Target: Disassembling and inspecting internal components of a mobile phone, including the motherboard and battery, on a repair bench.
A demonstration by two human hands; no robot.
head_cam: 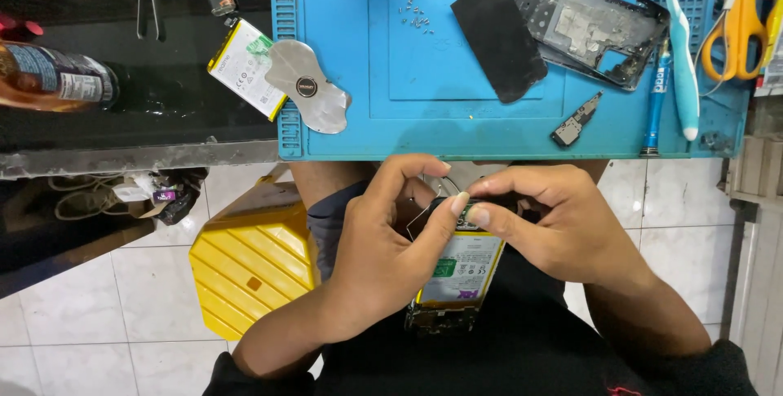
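Head view, looking straight down: both hands work over the person's lap, just below the near edge of the desk. The left hand (pixel 379 261) wraps around an opened phone (pixel 457 269) from the side and underneath, so the device stays steady with its inside facing up; its thumb presses at the top end of the phone. The right hand (pixel 563 229) comes from the other side, and its thumb and forefinger are pressed together in a fine pinch at that same top end, on some small part that I cannot make out. A white and yellow battery fills the middle of the phone, so the back cover is clearly off.

On the desk lies a blue work mat (pixel 326 131), probably there to keep small parts from rolling away. A small group of tiny screws (pixel 416 14) lies near its middle. To the right are a dark flat sheet (pixel 497 37) and, touching it, a black phone frame (pixel 595 29). A second battery (pixel 245 66) and a thin metal prying tool (pixel 314 94) lie at the left edge of the mat, half over it. Orange scissors (pixel 738 37), a white and blue toothbrush (pixel 681 45) and a blue pen-like tool (pixel 655 94) are at the right side. A yellow stool (pixel 253 257) stands on the tiled floor beside the left arm.
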